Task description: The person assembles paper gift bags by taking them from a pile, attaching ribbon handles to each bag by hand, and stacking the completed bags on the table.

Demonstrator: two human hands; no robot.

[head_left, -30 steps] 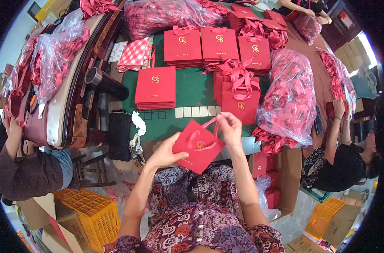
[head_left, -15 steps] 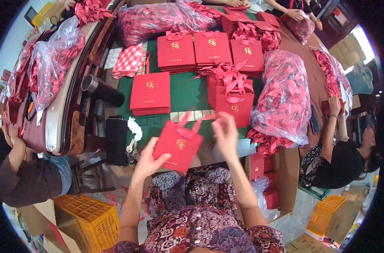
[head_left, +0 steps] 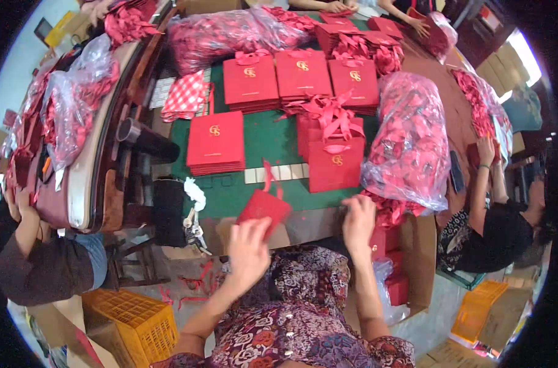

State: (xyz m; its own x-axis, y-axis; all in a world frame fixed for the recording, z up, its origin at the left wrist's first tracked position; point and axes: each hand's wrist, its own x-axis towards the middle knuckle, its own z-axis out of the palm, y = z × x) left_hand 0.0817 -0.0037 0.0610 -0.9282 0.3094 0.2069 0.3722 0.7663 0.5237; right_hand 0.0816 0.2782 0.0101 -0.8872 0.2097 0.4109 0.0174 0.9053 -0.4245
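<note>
My left hand (head_left: 249, 248) is closed on a small red paper gift bag (head_left: 263, 211), tilted over the table's near edge, with its ribbon handles pointing up and away from me. The hand covers the bag's lower part. My right hand (head_left: 357, 224) is at the near edge, beside a heap of loose pink-red ribbons (head_left: 389, 210). Its fingers are bent and blurred, so whether they hold anything is unclear. Just beyond it stands a red gift bag (head_left: 335, 164) with a ribbon handle, in front of similar bags. A flat stack of red bags (head_left: 215, 141) lies at the left.
Large clear sacks of ribbons lie at the right (head_left: 414, 138) and the far side (head_left: 230, 38). Several bag stacks (head_left: 302, 73) stand between them. A dark tumbler (head_left: 147, 140) and keys (head_left: 195, 228) are at the left. An open carton (head_left: 421, 260) sits below right. Other people work around the table.
My right hand has left the bag's handles and moved right and down toward the ribbon heap. My left hand has moved right and lower, tipping the bag so its front is foreshortened.
</note>
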